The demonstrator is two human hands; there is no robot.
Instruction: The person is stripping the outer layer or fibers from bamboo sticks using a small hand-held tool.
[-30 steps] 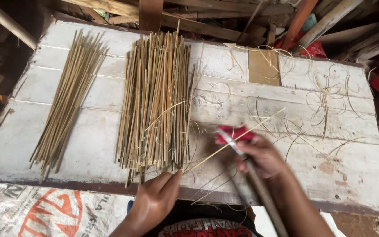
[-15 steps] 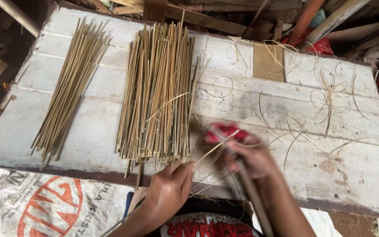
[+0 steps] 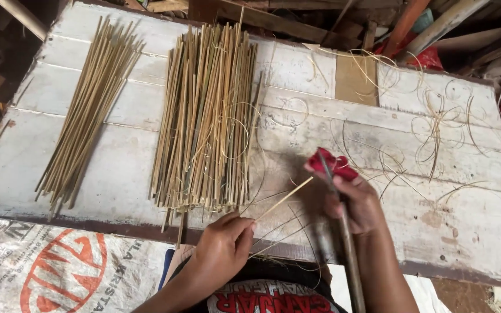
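**Thin stick pinched over the white board**

Left hand [image 3: 221,246] pinches one thin bamboo stick [image 3: 282,200] at its near end, the tip angling up toward the right hand [image 3: 355,203]. That hand's fingers are closed around a long blade [image 3: 343,243] with red cloth [image 3: 333,164]. Just left lies the big bundle [image 3: 207,116]; farther left, a smaller bundle [image 3: 91,110]. Curled shavings [image 3: 436,127] litter the whitewashed board [image 3: 465,232].

On the worktop [image 3: 88,174] before me, the thin stick bundle [image 3: 88,110] lies far left, the bigger stick pile [image 3: 204,116] just right of it. Curled shavings [image 3: 436,127] lie scattered at the right. A printed sack [image 3: 47,266] lies below the near edge.
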